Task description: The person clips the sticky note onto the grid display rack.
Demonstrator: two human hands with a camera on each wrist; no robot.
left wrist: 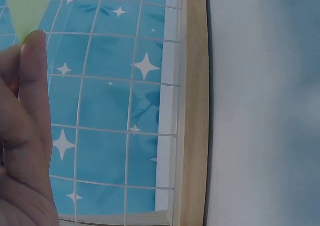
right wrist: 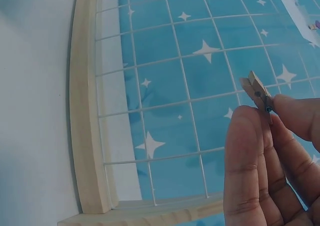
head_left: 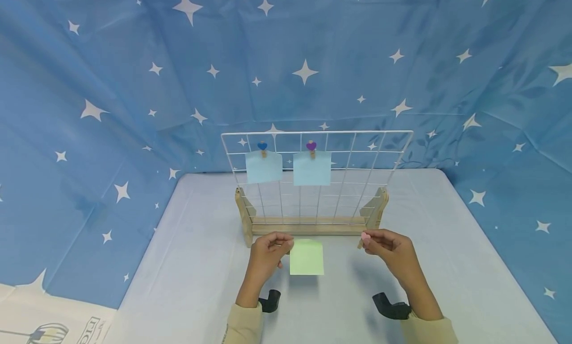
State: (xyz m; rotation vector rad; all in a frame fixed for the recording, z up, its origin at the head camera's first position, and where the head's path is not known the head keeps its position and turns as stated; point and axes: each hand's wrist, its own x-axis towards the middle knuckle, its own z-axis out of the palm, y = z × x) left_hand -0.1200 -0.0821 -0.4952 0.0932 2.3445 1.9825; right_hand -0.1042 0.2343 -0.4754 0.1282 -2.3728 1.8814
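A yellow-green sticky note (head_left: 306,257) hangs from my left hand (head_left: 267,257), whose thumb and finger pinch its upper left corner. In the left wrist view, part of the note (left wrist: 30,5) rises above the fingertips. My right hand (head_left: 393,249) pinches a small wooden clothespin (right wrist: 257,92) that bears a pink heart (head_left: 366,238). Both hands are in front of a white wire grid (head_left: 344,185) on a wooden stand (head_left: 308,229). Two light blue notes hang on the grid, the left note (head_left: 263,168) by a blue-heart clothespin (head_left: 262,148), the right note (head_left: 312,169) by a purple-heart clothespin (head_left: 311,148).
The stand rests on a white-covered table (head_left: 196,264). Behind and beside it hangs a blue cloth (head_left: 250,41) with white stars. A black curved piece is at each wrist, the left piece (head_left: 270,301) and the right piece (head_left: 391,307). Printed pale fabric (head_left: 53,314) lies at lower left.
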